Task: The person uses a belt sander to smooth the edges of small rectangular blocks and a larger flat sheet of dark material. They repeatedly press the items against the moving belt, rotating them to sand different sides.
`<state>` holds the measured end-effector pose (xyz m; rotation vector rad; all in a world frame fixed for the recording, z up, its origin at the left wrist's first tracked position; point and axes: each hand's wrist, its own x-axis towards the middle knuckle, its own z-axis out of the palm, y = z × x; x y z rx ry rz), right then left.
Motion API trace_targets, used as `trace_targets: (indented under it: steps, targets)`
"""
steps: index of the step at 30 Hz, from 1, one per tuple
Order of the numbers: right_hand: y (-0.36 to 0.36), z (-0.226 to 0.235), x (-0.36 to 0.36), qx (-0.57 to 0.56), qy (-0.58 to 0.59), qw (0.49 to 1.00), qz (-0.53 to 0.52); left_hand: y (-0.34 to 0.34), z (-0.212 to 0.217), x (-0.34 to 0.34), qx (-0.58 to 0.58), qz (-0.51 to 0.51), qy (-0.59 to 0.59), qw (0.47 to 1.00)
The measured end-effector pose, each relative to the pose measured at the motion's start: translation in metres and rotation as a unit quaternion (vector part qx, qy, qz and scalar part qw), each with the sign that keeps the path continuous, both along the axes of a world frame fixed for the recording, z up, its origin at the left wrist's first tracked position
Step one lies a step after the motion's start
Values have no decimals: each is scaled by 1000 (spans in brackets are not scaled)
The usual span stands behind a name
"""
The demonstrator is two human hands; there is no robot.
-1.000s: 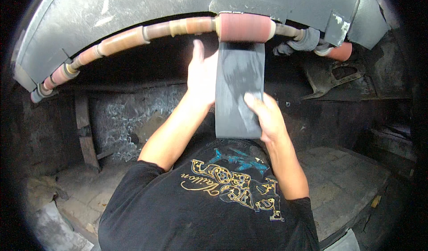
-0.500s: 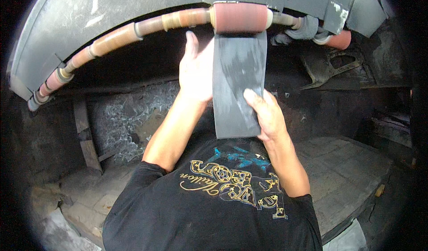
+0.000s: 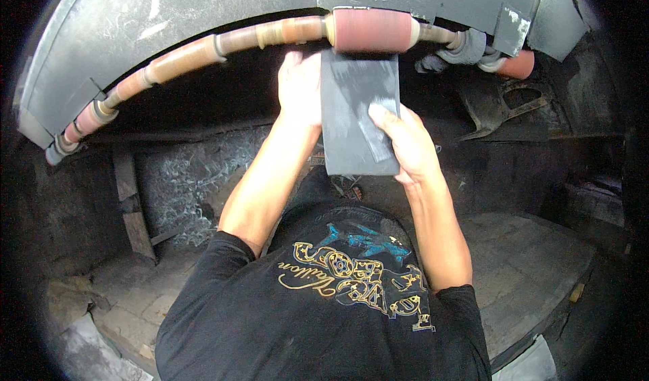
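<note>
A flat grey rectangular plate (image 3: 348, 127) hangs in front of me, its face streaked with lighter, shinier patches. Its upper edge meets the underside of a reddish abrasive roller (image 3: 372, 31); whether they touch there I cannot make out. My right hand (image 3: 410, 141) grips the plate's right edge low down, thumb on the face and fingers behind. At the plate's left edge, my left hand (image 3: 299, 90) is held upright with the palm showing and the thumb stretched upward. The fingers of that hand are hidden behind the plate.
A long shaft of tan and reddish rollers (image 3: 182, 60) curves across under a grey metal hood (image 3: 236, 2). Further right sit another red roller (image 3: 517, 64) and a dark metal bracket (image 3: 503, 107). A wooden post (image 3: 128, 185) stands at left above a dusty floor (image 3: 534, 252).
The plate has moved up, and less of it shows below the roller. My right hand has risen slightly with it. My left thumb has come closer to the roller.
</note>
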<state>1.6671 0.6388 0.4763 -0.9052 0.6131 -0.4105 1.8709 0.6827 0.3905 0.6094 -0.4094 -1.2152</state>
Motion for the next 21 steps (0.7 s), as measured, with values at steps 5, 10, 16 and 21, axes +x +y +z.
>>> trace_targets:
  steps: [5, 10, 16, 21]
  targets:
    - [30, -2, -31, -70, 101, 992, 14, 36, 51, -39, -96, -104, 308, 941]
    - [17, 8, -21, -100, 140, 982, 82, 42, 49, -45, 31, -28, 263, 964]
    - [-37, 19, 30, -154, 138, 970, 127, 13, 40, -2, 231, 132, -409, 873]
    - [-10, 16, -17, -178, 154, 961, 142, 35, 46, -33, -32, -17, 260, 965]
